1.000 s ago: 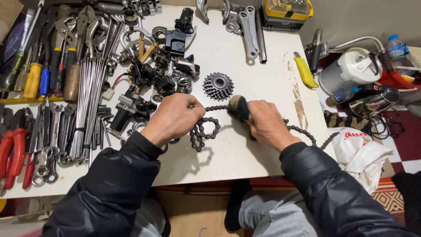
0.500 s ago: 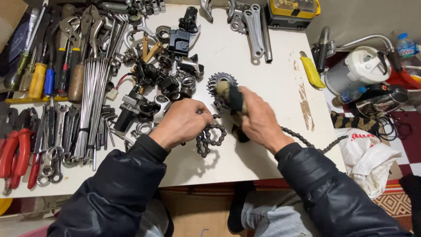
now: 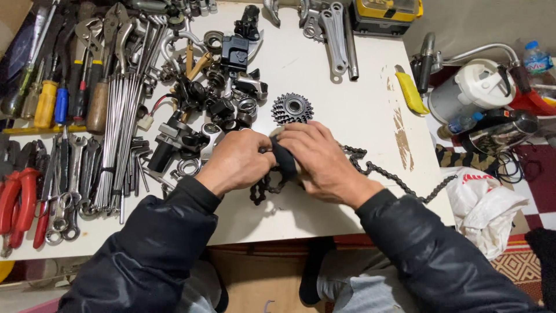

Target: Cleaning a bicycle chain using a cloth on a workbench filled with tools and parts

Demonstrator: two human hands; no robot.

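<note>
My left hand (image 3: 236, 161) grips a bunched part of a dark bicycle chain (image 3: 385, 175) just above the white table (image 3: 347, 110). My right hand (image 3: 320, 159) is closed around a dark brush or rag (image 3: 284, 159) pressed against the chain between both hands. A loop of chain hangs under my left hand, and the rest trails right across the table to its edge. A toothed sprocket cluster (image 3: 292, 108) lies just beyond my fingers.
A heap of black and metal bike parts (image 3: 223, 93) sits behind my left hand. Spokes (image 3: 124, 127), wrenches, screwdrivers and red pliers (image 3: 20, 203) fill the left side. Crank arms (image 3: 333, 29) lie at the back, a white bag (image 3: 483, 203) and kettle (image 3: 472, 90) off to the right.
My right hand with the dark brush has come down and left, from near the sprocket cluster onto the chain beside my left hand. The two hands now touch.
</note>
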